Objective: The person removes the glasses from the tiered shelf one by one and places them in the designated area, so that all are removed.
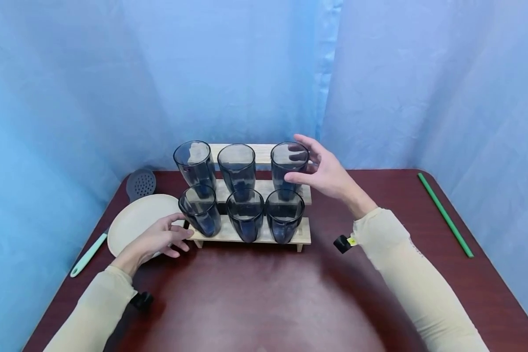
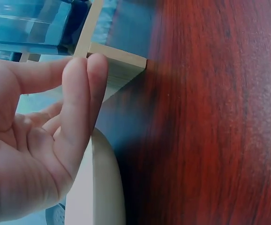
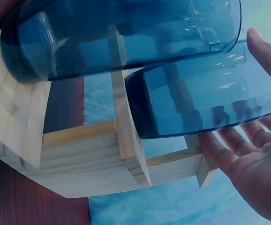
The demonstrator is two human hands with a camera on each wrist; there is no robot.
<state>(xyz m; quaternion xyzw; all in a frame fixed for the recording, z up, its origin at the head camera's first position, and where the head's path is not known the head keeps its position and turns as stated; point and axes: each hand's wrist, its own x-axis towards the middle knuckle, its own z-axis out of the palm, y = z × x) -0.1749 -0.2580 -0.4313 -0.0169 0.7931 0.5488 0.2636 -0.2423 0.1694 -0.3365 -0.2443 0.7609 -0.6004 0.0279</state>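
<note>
Blue curtains (image 1: 246, 73) are hanging behind the table (image 1: 264, 298). From here I am watching the right hand (image 1: 327, 171) curving wide around the back right glass (image 1: 285, 165), thumb in front, fingers behind; whether it is touching, I cannot tell. That glass is standing mouth up on the rack (image 1: 305, 230), long axis roughly upright, just left of the right palm. Farther from it, the left hand (image 1: 163, 237), loosely bent, is holding nothing near the plate (image 1: 129, 220).
</note>
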